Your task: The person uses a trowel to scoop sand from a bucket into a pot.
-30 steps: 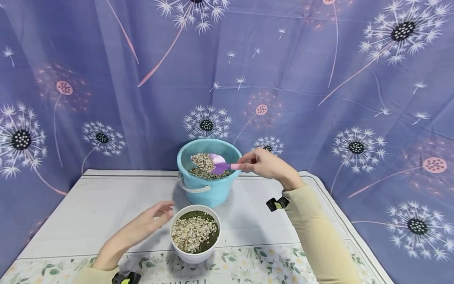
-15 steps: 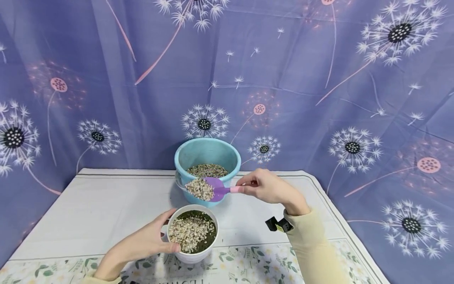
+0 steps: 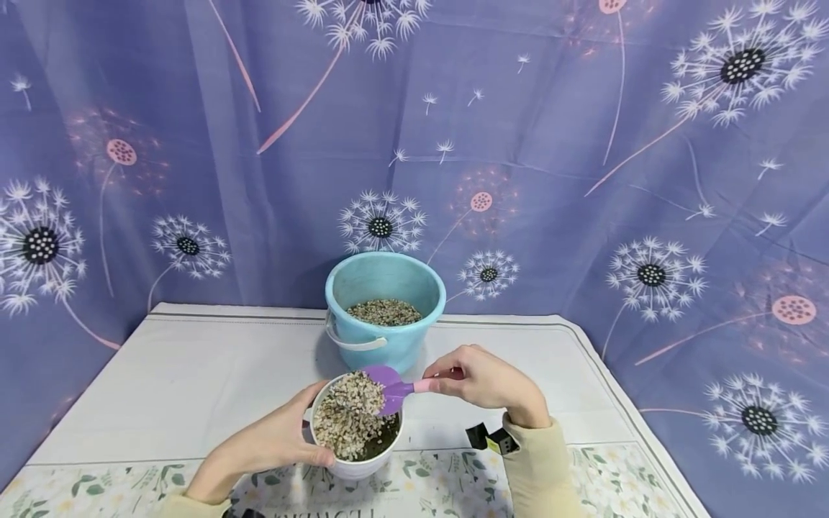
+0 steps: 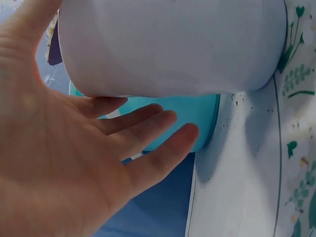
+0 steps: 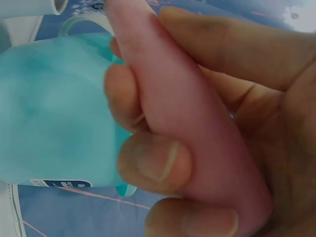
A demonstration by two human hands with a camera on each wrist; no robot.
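Note:
A white pot [image 3: 360, 471] of dark green-brown soil with pale gravel on top stands near the table's front. My left hand [image 3: 268, 440] grips its left side, thumb at the near rim and index finger behind; in the left wrist view the other fingers [image 4: 163, 160] spread away from the white wall. My right hand [image 3: 486, 381] holds a purple toy shovel by its pink handle [image 5: 182, 108], fingers curled round it. The shovel's purple blade [image 3: 391, 391] is over the pot's far right rim, with gravel [image 3: 356, 394] at its tip above the pot.
Behind the pot stands a light blue bucket [image 3: 382, 352] with gravel [image 3: 385, 312] inside and a white handle hanging in front. The white table [image 3: 214, 360] has a floral strip along its front. A purple dandelion-print curtain [image 3: 550, 237] encloses the back and sides.
My right hand has brought the loaded shovel out of the bucket, toward me and down over the pot. My left hand has moved from beside the pot to gripping it.

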